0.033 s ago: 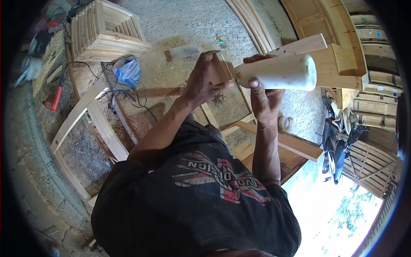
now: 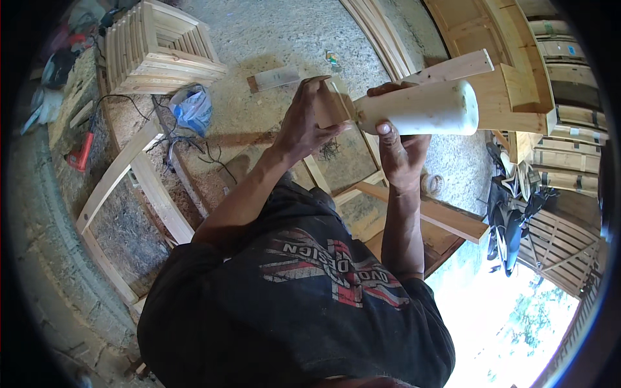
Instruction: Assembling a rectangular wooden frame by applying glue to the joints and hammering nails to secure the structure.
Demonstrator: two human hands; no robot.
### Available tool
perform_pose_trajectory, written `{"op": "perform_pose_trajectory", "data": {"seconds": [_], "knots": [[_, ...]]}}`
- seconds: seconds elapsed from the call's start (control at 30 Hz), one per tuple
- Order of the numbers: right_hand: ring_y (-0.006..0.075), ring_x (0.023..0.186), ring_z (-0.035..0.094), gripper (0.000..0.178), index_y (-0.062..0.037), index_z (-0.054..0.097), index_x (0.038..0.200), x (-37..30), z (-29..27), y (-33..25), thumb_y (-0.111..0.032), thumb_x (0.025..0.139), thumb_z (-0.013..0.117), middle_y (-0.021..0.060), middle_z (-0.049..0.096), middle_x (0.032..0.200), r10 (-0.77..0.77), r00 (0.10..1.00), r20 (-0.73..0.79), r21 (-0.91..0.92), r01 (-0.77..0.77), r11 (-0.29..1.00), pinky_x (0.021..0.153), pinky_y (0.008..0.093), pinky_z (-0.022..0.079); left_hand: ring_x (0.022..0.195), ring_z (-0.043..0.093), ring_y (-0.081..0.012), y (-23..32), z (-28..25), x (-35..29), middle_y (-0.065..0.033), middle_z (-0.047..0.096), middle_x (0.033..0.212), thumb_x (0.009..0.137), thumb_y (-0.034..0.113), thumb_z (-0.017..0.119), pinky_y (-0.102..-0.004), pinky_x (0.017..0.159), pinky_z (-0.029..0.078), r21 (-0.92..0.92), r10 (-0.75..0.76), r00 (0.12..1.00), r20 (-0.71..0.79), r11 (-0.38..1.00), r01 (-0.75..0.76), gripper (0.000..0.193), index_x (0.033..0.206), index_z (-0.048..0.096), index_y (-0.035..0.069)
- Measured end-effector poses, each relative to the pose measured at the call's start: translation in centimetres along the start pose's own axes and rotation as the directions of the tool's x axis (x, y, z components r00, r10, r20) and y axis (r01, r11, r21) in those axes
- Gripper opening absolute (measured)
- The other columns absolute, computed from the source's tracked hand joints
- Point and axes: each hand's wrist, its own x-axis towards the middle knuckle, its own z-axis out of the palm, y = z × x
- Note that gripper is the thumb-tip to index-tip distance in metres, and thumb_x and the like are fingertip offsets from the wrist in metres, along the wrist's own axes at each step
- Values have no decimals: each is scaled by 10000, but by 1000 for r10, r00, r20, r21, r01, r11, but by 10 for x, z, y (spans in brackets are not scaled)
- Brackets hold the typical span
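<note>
A pale, cream-coloured plastic bottle (image 2: 420, 108) is lying sideways in the air, smooth and round, its flat base pointing to the person's right. The right hand (image 2: 400, 152) is gripping it from below, fingers wrapping closed around its middle. The left hand (image 2: 305, 123) is closing its grip on a small wooden block (image 2: 333, 107) that is touching the bottle's neck end. Below, a sawdust-covered floor (image 2: 272, 39) is showing, with a slatted wooden crate (image 2: 158, 48), a blue plastic bag (image 2: 191, 107), long wooden frames (image 2: 132, 187) and planks (image 2: 430, 213) lying about.
</note>
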Motion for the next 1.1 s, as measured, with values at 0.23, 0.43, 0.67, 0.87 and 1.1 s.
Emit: {"op": "perform_pose_trajectory", "data": {"seconds": [0.23, 0.43, 0.67, 0.87, 1.1], "knots": [[253, 1078, 611, 631, 57, 422, 1327, 32, -94, 0, -246, 885, 755, 182, 641, 1124, -30, 954, -299, -48, 16, 999, 959, 400, 478, 1214, 513, -296, -6, 7, 0, -186, 512, 1305, 682, 93, 875, -411, 1021, 433, -48, -72, 997, 27, 996, 73, 896, 1405, 355, -4], [204, 934, 623, 488, -9, 440, 1202, 156, -280, 16, -208, 885, 753, 123, 612, 1027, -381, 761, -526, -466, 118, 877, 805, 339, 534, 1212, 512, -298, -10, 8, 3, -207, 485, 1347, 706, 66, 842, -414, 1013, 446, -99, -92, 991, 98, 990, 101, 839, 1366, 329, -7], [212, 980, 600, 497, -36, 412, 1223, 248, -402, 100, -146, 879, 752, 108, 569, 1086, -368, 684, -630, -502, 4, 865, 832, 390, 540, 1161, 535, -315, -23, 13, 2, -197, 472, 1284, 682, 121, 874, -413, 970, 487, -177, -115, 987, 109, 975, 133, 880, 1364, 339, -33], [212, 973, 603, 476, -32, 416, 1234, 266, -418, 133, -133, 891, 732, 113, 575, 1084, -258, 687, -679, -395, -46, 918, 835, 384, 538, 1197, 494, -307, -23, 12, 4, -196, 410, 1346, 678, 47, 815, -447, 1004, 503, -138, -141, 976, 167, 977, 165, 881, 1354, 251, 6], [211, 946, 615, 502, -24, 422, 1248, 246, -424, 118, -151, 879, 739, 112, 582, 1095, -295, 723, -625, -489, -68, 870, 807, 372, 548, 1189, 516, -346, -14, 9, 10, -215, 458, 1287, 672, 148, 890, -454, 1003, 485, -122, -79, 987, 142, 988, 96, 896, 1330, 311, -32]]}}
